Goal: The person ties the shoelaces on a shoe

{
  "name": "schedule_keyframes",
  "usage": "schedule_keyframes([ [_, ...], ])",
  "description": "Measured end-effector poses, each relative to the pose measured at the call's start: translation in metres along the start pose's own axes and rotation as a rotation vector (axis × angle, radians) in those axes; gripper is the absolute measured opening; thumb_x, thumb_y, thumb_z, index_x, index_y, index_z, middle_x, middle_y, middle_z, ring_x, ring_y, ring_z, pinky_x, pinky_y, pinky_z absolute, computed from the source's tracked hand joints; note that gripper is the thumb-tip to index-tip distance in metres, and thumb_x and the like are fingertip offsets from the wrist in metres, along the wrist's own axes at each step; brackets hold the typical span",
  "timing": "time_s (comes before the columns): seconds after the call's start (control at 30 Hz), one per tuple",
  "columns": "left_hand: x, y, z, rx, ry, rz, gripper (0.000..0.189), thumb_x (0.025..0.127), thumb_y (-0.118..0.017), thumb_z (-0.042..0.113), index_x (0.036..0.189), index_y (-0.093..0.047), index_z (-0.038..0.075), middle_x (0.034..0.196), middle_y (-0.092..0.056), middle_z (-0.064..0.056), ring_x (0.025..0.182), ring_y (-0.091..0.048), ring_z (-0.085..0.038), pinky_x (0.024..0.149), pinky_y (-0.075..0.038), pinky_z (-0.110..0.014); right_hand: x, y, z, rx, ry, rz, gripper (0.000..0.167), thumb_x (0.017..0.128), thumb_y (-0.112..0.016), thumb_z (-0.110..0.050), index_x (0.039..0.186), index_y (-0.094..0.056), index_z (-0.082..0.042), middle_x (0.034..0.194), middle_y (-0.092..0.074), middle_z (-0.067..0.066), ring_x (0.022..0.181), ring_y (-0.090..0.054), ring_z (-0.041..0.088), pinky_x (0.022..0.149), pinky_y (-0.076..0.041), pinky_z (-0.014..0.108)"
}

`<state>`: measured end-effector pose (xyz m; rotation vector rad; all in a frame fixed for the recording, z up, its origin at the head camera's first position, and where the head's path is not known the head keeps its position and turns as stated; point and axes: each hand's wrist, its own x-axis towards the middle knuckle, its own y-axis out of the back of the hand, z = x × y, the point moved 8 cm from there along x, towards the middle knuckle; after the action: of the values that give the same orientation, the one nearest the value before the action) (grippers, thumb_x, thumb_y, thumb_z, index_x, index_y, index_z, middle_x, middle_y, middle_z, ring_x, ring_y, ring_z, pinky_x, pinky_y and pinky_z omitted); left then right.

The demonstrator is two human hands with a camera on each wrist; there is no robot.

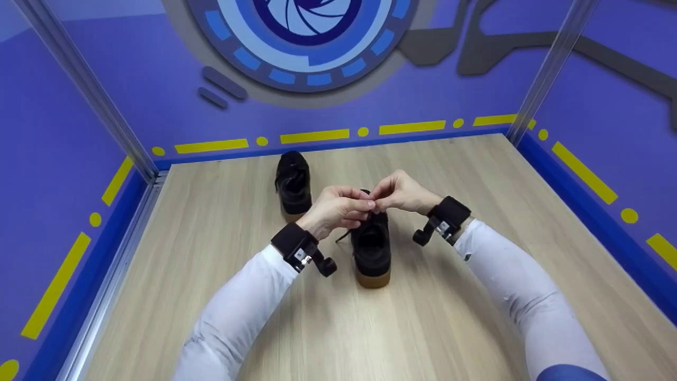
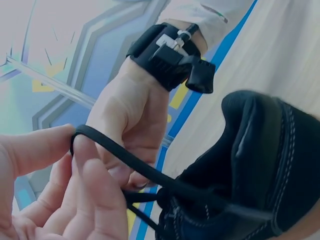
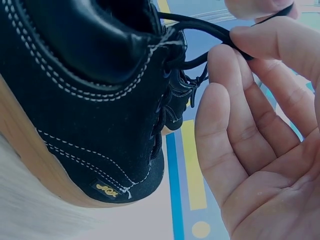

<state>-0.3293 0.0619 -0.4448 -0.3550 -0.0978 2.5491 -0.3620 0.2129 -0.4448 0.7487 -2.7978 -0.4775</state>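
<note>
A black shoe [image 1: 372, 259] with a tan sole stands on the table, its heel towards me. Above its laced front, my left hand [image 1: 338, 210] pinches a black shoelace [image 2: 132, 161] between thumb and index finger. From the other side my right hand [image 1: 404, 194] pinches black lace [image 3: 197, 25] as well, its thumb pressed to the fingers. The fingertips of both hands nearly meet over the shoe. White stitching and a small label [image 3: 106, 189] show on the shoe's side in the right wrist view. How the laces cross between the fingers is partly hidden.
A second black shoe [image 1: 293, 182] stands farther back on the left, toe towards the back wall. The wooden table [image 1: 455, 328] is bordered by blue panels [image 1: 132, 106] with yellow marks. A black camera strap [image 1: 449, 214] wraps each wrist.
</note>
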Motion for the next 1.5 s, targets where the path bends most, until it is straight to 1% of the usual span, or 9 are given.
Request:
schedule_keyframes([
  [0.27, 0.0, -0.012, 0.001, -0.179, -0.078, 0.011, 0.012, 0.089, -0.078, -0.002, 0.093, -0.07, 0.005, 0.084, -0.076, -0.006, 0.074, -0.075, -0.014, 0.066, -0.062, -0.023, -0.001, 0.001, -0.002, 0.02, 0.029, 0.005, 0.022, 0.084, -0.081, 0.004, 0.103, -0.076, 0.014, 0.085, -0.081, -0.001, 0.075, -0.072, 0.006, 0.068, -0.058, 0.018],
  [0.43, 0.002, -0.017, -0.005, -0.173, -0.102, 0.039, 0.012, 0.088, -0.079, -0.002, 0.094, -0.071, 0.005, 0.084, -0.076, -0.006, 0.075, -0.075, -0.015, 0.066, -0.063, -0.024, -0.001, 0.002, -0.001, 0.031, 0.029, 0.005, 0.023, 0.084, -0.083, 0.001, 0.102, -0.076, 0.014, 0.086, -0.081, 0.0, 0.076, -0.072, 0.006, 0.069, -0.058, 0.019],
  [0.6, 0.002, -0.017, -0.018, -0.016, -0.11, 0.093, 0.013, 0.084, -0.085, 0.005, 0.088, -0.072, 0.009, 0.081, -0.078, -0.006, 0.071, -0.076, -0.015, 0.06, -0.061, -0.025, -0.003, 0.001, 0.001, 0.008, 0.019, -0.014, 0.019, 0.085, -0.079, 0.004, 0.103, -0.078, 0.011, 0.087, -0.081, -0.002, 0.077, -0.071, 0.006, 0.069, -0.057, 0.018],
  [0.8, -0.002, -0.008, -0.015, 0.489, -0.224, 0.168, 0.015, 0.084, -0.085, 0.024, 0.079, -0.073, 0.016, 0.067, -0.071, 0.005, 0.056, -0.068, -0.009, 0.047, -0.05, -0.022, -0.005, 0.001, 0.004, 0.027, -0.023, -0.021, 0.018, 0.086, -0.079, 0.004, 0.104, -0.079, 0.009, 0.086, -0.081, -0.001, 0.073, -0.071, 0.007, 0.066, -0.058, 0.02],
  [0.9, -0.004, 0.002, -0.006, 0.622, -0.293, 0.244, 0.017, 0.085, -0.077, 0.027, 0.073, -0.071, 0.017, 0.062, -0.063, 0.009, 0.052, -0.059, -0.006, 0.049, -0.044, -0.021, -0.006, 0.001, 0.006, 0.05, -0.042, -0.02, 0.02, 0.086, -0.08, 0.004, 0.105, -0.077, 0.011, 0.084, -0.08, -0.001, 0.071, -0.071, 0.007, 0.066, -0.059, 0.022],
  [1.03, -0.005, 0.014, 0.003, 0.605, -0.372, 0.325, 0.016, 0.089, -0.074, 0.029, 0.085, -0.076, 0.014, 0.071, -0.068, 0.006, 0.062, -0.06, -0.007, 0.056, -0.046, -0.021, -0.007, 0.003, 0.007, 0.071, -0.051, -0.014, 0.023, 0.086, -0.081, 0.003, 0.106, -0.075, 0.014, 0.081, -0.079, -0.002, 0.071, -0.071, 0.007, 0.066, -0.06, 0.022],
  [1.2, 0.001, 0.005, 0.002, 0.576, -0.417, 0.212, 0.029, 0.095, -0.077, 0.031, 0.115, -0.078, 0.01, 0.094, -0.081, -0.004, 0.072, -0.074, -0.016, 0.062, -0.058, -0.024, -0.007, 0.003, 0.006, 0.085, -0.063, -0.011, 0.024, 0.088, -0.078, 0.002, 0.108, -0.074, 0.015, 0.083, -0.079, -0.002, 0.07, -0.071, 0.007, 0.066, -0.06, 0.021],
  [1.3, 0.004, 0.002, -0.001, 0.551, -0.405, 0.172, 0.028, 0.095, -0.079, 0.028, 0.116, -0.079, 0.01, 0.097, -0.082, -0.006, 0.069, -0.074, -0.018, 0.06, -0.058, -0.024, -0.007, 0.002, 0.007, 0.094, -0.06, -0.019, 0.024, 0.089, -0.077, 0.002, 0.109, -0.074, 0.015, 0.087, -0.08, -0.002, 0.07, -0.071, 0.008, 0.067, -0.06, 0.022],
  [1.5, 0.007, 0.004, -0.006, 0.51, -0.374, 0.182, 0.023, 0.09, -0.084, 0.019, 0.11, -0.081, 0.008, 0.096, -0.082, -0.006, 0.064, -0.071, -0.013, 0.06, -0.059, -0.025, -0.007, 0.0, 0.008, 0.144, -0.071, -0.012, 0.023, 0.09, -0.078, 0.0, 0.109, -0.075, 0.014, 0.086, -0.081, 0.002, 0.071, -0.072, 0.009, 0.067, -0.061, 0.025],
])
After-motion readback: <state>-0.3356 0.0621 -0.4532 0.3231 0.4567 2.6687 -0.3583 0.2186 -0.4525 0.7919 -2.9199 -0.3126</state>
